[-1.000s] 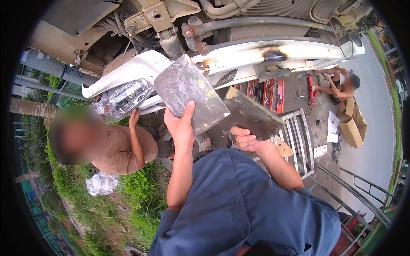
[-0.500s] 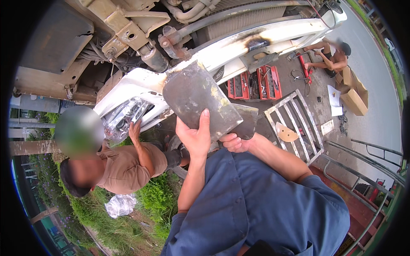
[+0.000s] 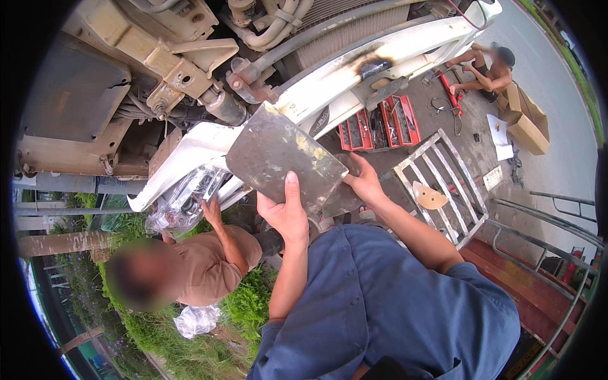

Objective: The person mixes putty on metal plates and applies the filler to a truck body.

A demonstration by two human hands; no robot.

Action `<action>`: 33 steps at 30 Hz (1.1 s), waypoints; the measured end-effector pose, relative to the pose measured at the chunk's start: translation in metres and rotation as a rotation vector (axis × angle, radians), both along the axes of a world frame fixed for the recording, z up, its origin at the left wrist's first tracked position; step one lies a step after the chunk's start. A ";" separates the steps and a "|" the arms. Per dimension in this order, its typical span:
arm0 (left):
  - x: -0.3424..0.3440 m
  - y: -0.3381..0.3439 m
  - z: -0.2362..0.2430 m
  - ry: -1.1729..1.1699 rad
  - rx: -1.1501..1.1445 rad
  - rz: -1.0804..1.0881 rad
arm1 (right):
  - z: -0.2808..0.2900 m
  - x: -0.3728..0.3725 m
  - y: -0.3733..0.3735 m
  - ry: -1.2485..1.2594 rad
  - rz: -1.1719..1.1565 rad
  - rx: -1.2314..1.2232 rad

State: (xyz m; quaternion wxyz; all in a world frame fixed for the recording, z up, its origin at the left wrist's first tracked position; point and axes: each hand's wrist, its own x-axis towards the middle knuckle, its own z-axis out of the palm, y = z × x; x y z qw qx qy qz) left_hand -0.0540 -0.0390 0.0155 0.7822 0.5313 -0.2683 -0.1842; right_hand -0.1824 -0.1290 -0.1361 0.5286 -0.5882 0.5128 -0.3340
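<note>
My left hand (image 3: 288, 214) grips a dark, flat plate (image 3: 275, 155) by its near edge, thumb on top. The plate has one rounded corner and smears of yellow and white. Behind its right end shows a second dark plate (image 3: 341, 201), largely hidden by the first. My right hand (image 3: 365, 182) is closed round this second plate, beside the first plate's right corner; some of its fingers are hidden. Beyond the plates runs a white vehicle bumper (image 3: 297, 92) with a scorched patch.
On the left, a person in a brown shirt (image 3: 209, 269) holds a headlight (image 3: 187, 202). A red toolbox (image 3: 405, 120), a metal frame (image 3: 443, 190) and a carton (image 3: 529, 123) lie to the right. Another person (image 3: 494, 79) crouches far right. Railings (image 3: 538, 253) stand near right.
My right hand has moved up to the first plate's right corner, and the second plate has shifted further behind the first. The first plate has moved slightly left. The brown-shirted person appears further right.
</note>
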 end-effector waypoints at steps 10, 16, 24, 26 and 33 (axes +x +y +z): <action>-0.002 -0.014 -0.021 0.411 -0.037 0.095 | 0.098 -0.014 -0.023 -0.940 -0.242 0.287; -0.016 -0.035 -0.009 0.590 -0.088 -0.093 | 0.120 -0.016 -0.018 -1.201 -0.307 0.514; -0.019 -0.051 -0.001 0.720 -0.004 -0.247 | 0.106 -0.032 -0.013 -1.330 -0.154 0.761; -0.019 -0.053 0.000 0.716 -0.012 -0.254 | 0.103 -0.034 -0.010 -1.319 -0.168 0.787; 0.021 -0.060 0.006 0.628 -0.139 -0.051 | 0.119 -0.040 -0.001 -0.895 -0.299 0.342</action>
